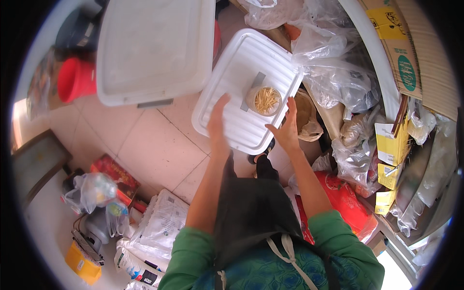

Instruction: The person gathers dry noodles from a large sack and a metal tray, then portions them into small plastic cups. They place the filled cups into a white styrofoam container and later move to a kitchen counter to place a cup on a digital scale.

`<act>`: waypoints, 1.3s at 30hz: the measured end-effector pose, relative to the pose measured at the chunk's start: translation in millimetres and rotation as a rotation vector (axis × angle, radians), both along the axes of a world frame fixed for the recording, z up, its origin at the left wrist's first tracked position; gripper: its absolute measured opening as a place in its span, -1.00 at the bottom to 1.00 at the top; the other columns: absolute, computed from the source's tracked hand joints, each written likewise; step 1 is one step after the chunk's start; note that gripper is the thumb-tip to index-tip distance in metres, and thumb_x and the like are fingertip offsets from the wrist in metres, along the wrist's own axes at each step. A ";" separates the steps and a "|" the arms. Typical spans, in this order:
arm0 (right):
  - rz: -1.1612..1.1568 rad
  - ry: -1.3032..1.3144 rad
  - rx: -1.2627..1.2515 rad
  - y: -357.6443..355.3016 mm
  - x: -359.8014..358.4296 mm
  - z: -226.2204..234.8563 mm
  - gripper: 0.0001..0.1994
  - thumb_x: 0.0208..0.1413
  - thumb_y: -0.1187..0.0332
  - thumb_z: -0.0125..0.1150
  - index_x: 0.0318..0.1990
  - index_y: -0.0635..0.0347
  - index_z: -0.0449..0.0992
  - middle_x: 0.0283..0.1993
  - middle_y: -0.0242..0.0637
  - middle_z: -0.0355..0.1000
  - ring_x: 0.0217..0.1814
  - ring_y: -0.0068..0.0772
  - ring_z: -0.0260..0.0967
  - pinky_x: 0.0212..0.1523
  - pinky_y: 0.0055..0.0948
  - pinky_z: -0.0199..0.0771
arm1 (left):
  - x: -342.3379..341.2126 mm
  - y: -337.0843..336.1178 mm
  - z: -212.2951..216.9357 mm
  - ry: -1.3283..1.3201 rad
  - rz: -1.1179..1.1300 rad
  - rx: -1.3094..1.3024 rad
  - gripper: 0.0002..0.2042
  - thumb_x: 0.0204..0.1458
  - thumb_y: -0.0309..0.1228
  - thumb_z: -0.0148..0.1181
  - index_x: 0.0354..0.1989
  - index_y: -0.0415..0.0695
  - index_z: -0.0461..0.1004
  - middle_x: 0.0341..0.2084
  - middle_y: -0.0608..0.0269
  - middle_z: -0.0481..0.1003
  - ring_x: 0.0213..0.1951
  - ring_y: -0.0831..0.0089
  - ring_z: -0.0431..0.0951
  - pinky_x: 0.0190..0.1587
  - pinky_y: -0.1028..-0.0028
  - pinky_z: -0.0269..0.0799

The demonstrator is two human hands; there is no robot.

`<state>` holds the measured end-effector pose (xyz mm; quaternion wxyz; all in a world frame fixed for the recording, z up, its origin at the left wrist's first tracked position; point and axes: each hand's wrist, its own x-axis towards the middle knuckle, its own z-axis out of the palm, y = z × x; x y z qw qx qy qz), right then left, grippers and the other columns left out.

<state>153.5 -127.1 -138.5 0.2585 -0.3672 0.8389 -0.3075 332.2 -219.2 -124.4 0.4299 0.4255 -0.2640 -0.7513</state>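
A clear round tub of toothpick-like wooden sticks (267, 100) stands on a white ribbed plastic lid (251, 48), toward its right side. Just to the right of the tub is my right hand (286, 129), thumb and fingers apart, holding nothing. My left hand (218, 123), somewhat blurred, is over the lid's left edge with its fingers stretched out and nothing in them. Whether either hand touches the lid is hard to make out. A grey strip of tape (258, 79) shows on the lid beside the tub.
A large white storage box (154, 48) stands at the far left, beside a red bucket (77, 79). Clear plastic bags (333, 72) and cardboard (430, 53) crowd the right. White packed sacks (162, 222) lie at lower left on the tiled floor (140, 140).
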 end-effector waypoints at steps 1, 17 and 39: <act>0.064 -0.062 -0.047 -12.8 -9.7 -4.7 0.11 -0.36 0.54 0.46 0.34 0.08 -0.23 0.36 -0.15 -0.14 0.40 -0.15 -0.17 0.32 -0.10 -0.02 | -29.0 -10.3 -18.7 0.096 -0.015 0.116 -0.49 0.23 -0.15 -0.40 0.16 -0.28 0.21 0.16 0.11 0.23 0.23 0.31 0.15 0.29 0.35 -0.07; 0.191 0.083 -0.239 -34.2 3.6 -7.4 -0.27 -0.37 0.51 0.46 0.08 0.21 0.22 0.07 -0.16 0.26 0.10 -0.13 0.25 0.00 -0.28 0.38 | -94.9 -3.0 -53.5 -0.246 0.015 -0.188 -0.68 0.19 -0.33 -0.25 -0.08 -0.22 0.39 -0.11 0.14 0.41 -0.07 0.36 0.41 0.00 0.46 0.31; 0.225 -0.051 -0.339 16.5 19.2 100.6 -0.14 -0.39 0.40 0.51 0.11 0.24 0.05 0.05 -0.09 0.17 0.10 -0.13 0.21 0.04 -0.29 0.30 | -74.6 42.7 50.0 -0.269 -0.076 -0.248 -0.61 0.19 -0.22 -0.29 -0.18 -0.23 0.44 -0.16 0.11 0.40 -0.10 0.32 0.39 -0.01 0.41 0.27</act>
